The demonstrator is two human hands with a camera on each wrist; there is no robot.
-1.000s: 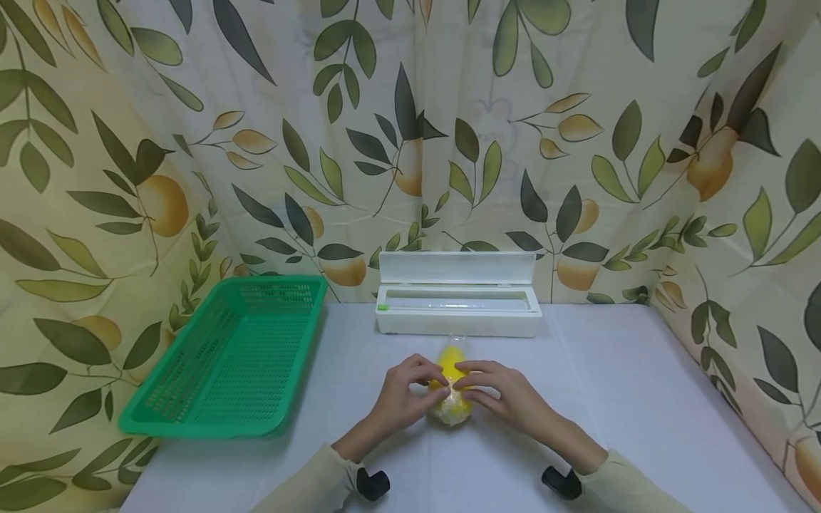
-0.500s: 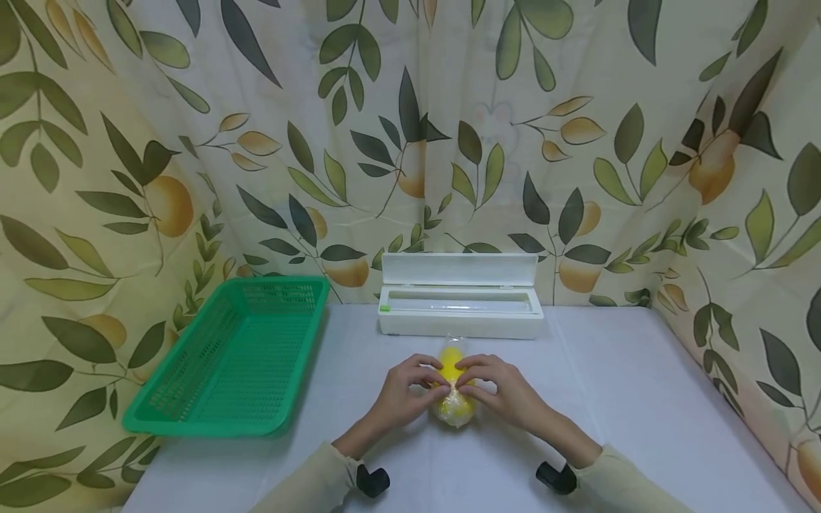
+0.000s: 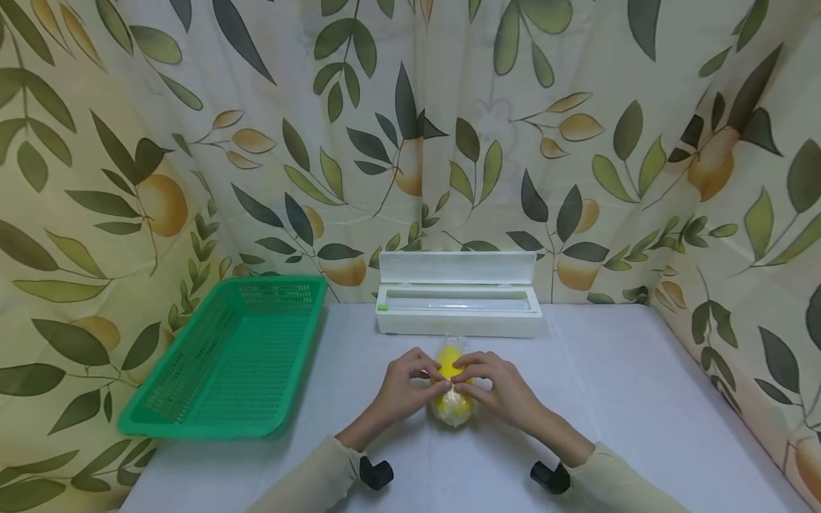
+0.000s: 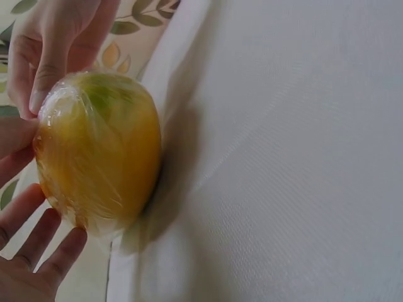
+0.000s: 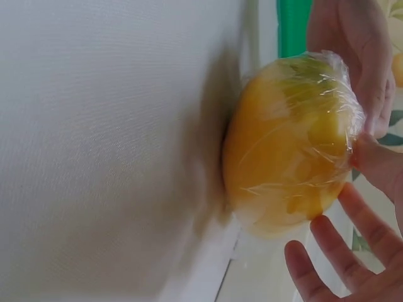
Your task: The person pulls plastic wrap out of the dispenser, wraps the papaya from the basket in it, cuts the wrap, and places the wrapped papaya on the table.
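A yellow, mango-like fruit (image 3: 452,409) with a greenish end lies on the table, covered in clear cling film (image 5: 327,94). My left hand (image 3: 408,386) is at its left side, thumb and index finger pinching the film on top. From the right, my right hand (image 3: 499,382) pinches the film at nearly the same spot, so the fingertips almost meet. In the left wrist view the other left fingers (image 4: 63,251) spread along the fruit's side. The right wrist view shows the right fingers (image 5: 334,251) spread likewise. A loose film end sticks out beyond the fruit's far end.
Behind the fruit stands a white cling film dispenser (image 3: 459,325), its lid raised and a roll visible inside. A green plastic basket (image 3: 263,427) sits at the left. White cloth covers the table (image 3: 609,399); a leaf-patterned curtain (image 3: 449,107) hangs behind.
Both hands have drawn closer together over the fruit, the right one shifting a little left. Their fingertips now pinch the film near the middle. The fruit has hardly moved.
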